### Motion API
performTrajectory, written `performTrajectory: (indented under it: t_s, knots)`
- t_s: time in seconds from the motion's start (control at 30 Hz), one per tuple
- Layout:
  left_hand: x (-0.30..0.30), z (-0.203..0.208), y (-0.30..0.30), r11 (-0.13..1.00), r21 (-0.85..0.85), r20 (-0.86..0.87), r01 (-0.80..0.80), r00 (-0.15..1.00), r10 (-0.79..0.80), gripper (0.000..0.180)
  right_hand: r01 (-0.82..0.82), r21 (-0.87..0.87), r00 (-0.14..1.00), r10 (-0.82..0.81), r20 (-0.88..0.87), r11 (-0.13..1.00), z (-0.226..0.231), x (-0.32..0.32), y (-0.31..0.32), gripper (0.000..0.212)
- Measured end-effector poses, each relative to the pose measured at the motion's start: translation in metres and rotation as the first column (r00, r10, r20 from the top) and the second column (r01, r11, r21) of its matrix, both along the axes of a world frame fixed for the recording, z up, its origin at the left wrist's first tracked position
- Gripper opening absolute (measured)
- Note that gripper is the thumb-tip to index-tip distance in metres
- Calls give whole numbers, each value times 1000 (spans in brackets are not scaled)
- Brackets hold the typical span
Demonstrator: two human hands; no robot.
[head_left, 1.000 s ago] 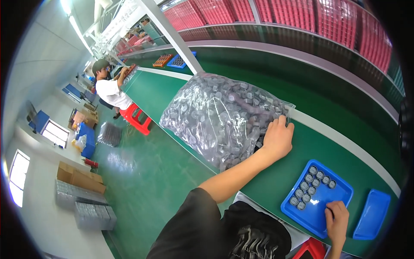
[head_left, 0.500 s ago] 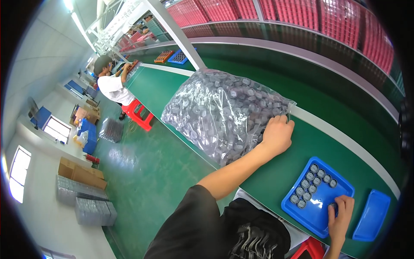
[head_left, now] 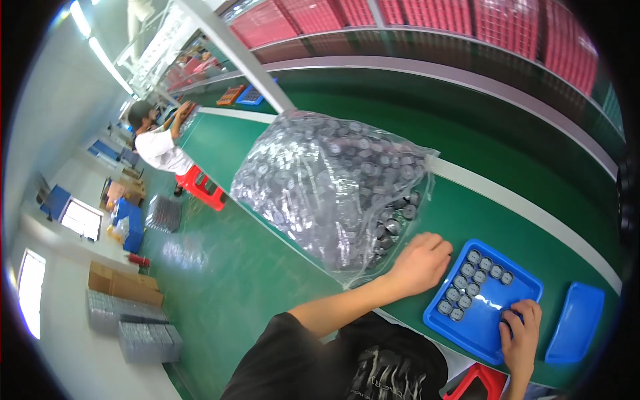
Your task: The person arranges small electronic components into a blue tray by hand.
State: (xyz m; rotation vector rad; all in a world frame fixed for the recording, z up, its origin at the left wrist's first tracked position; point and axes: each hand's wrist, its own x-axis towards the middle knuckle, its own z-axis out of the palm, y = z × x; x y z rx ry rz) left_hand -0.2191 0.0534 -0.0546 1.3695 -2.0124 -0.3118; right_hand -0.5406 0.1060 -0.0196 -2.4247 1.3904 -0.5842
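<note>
Blue tray (head_left: 492, 298) of grey parts (head_left: 461, 282), clear bag (head_left: 320, 193) of more — right hand (head_left: 522, 328) pinching one, left hand (head_left: 421, 263) — hold unclear

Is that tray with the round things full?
No, partly filled: gray round parts cover some of the blue tray, but bare blue bottom shows.

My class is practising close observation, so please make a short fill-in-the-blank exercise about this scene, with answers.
1. The right hand is over the blue tray with round parts in it; the left hand is between that tray and the plastic ____.
2. A second nearby blue tray lies to the first one's ____.
3. The worktop under both trays is coloured ____.
4. The stool under the co-worker in white is coloured ____.
Missing words: bag; right; green; red.
</note>
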Motion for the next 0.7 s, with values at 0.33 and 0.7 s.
performTrajectory:
  t_s: [0.33,0.7]
  knots:
    - [24,-1,16,991,-68,74,114,991,-109,33,45,-55,995,-50,-91,997,7,5,6,29]
    - [20,-2,15,991,-96,132,93,988,-80,26,53,-148,998,-57,-27,988,-4,4,-2,21]
